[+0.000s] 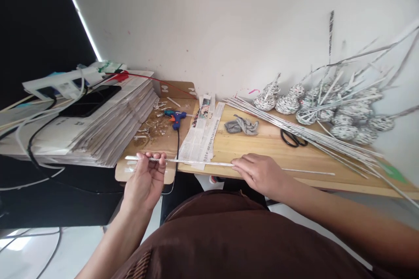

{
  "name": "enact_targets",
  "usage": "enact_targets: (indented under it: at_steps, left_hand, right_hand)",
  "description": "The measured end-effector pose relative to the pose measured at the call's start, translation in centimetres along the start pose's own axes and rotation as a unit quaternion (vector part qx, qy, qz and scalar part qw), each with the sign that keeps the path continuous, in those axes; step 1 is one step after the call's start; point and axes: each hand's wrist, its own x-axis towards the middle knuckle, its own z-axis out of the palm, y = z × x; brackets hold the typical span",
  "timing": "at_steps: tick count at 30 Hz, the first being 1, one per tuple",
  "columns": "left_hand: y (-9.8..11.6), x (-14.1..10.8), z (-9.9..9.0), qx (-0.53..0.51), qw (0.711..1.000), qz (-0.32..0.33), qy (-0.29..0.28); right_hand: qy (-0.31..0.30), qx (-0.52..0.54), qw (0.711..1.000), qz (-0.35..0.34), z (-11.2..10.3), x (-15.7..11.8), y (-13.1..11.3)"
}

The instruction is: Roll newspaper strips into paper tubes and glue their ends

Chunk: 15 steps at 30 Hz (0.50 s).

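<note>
A long thin rolled paper tube (pixel 199 163) lies level across my front, above the table's near edge. My left hand (pixel 146 178) is closed on it near its left end, with the palm turned up and the fingertips curled round it. Farther right, my right hand (pixel 260 173) grips the same tube from above between thumb and fingers. The tube's right part sticks out beyond my right hand. Behind the tube lie cut newspaper strips (pixel 199 139) and a blue glue gun (pixel 177 120) on a cardboard piece with dried glue scraps.
A tall stack of paper sheets (pixel 111 135) with a black phone (pixel 93 100) and cables stands at left. At right are a bundle of paper tubes (pixel 278 122), black-handled scissors (pixel 292 138) and several woven paper gourd shapes (pixel 288 104). A grey cloth (pixel 241 126) lies mid-table.
</note>
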Motion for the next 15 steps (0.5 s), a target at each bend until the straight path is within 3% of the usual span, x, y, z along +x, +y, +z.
enact_targets:
  at_steps: [3,7,11,13,15]
  left_hand:
    - [0.0,-0.2,0.0,0.007,1.000,-0.003,0.002]
    - [-0.1,-0.4,-0.1,0.017,1.000,0.001,0.000]
    - [-0.3,-0.4,-0.5,0.027,0.998,0.003,-0.057]
    - [-0.3,-0.3,-0.9,0.032,0.997,0.009,-0.074]
    - [-0.3,-0.2,-1.3,0.040,0.996,0.013,-0.074]
  right_hand:
    - [-0.018,0.036,0.999,0.017,-0.1,-0.2,-0.3]
    - [-0.059,0.183,0.978,0.084,-0.9,-0.3,-1.1]
    - [-0.094,0.272,0.948,0.136,-1.4,-0.4,-1.9]
    - [-0.116,0.316,0.927,0.166,-1.5,-0.5,-1.9]
    - [-0.170,0.391,0.880,0.210,-1.4,-0.6,-1.7]
